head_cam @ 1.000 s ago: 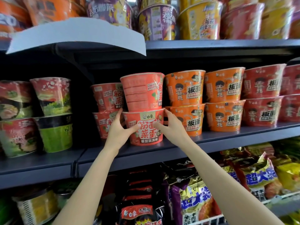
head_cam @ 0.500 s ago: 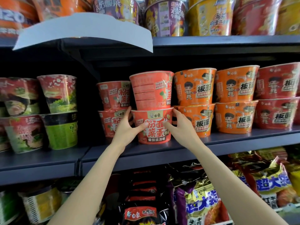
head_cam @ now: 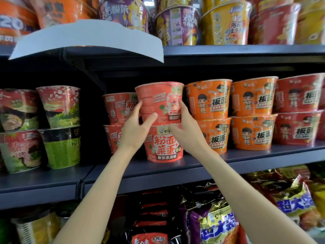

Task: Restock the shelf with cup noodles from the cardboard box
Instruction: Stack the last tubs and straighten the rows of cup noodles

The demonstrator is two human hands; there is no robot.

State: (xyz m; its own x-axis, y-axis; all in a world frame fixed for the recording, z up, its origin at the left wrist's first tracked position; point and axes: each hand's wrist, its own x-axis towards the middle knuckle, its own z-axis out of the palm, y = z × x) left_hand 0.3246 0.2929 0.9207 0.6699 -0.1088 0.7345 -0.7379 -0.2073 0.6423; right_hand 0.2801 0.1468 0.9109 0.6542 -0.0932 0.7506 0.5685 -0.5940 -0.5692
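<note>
Two salmon-red cup noodles stand stacked at the front of the middle shelf (head_cam: 255,155). The upper cup noodle (head_cam: 158,97) rests on the lower cup noodle (head_cam: 164,145). My left hand (head_cam: 136,128) presses on the left side of the upper cup, thumb across its front. On the cup's right side lies my right hand (head_cam: 187,130), fingers wrapped around it. A second stack of the same red cups (head_cam: 118,108) stands just behind to the left. The cardboard box is out of view.
Orange and red cups (head_cam: 253,113) fill the shelf to the right. Green and red cups (head_cam: 59,125) stand at the left, with a dark gap between. A white card (head_cam: 91,39) juts from the upper shelf. Snack bags (head_cam: 216,224) fill the shelf below.
Both hands have risen from the lower red cup to the upper one. The view has moved closer to the shelf.
</note>
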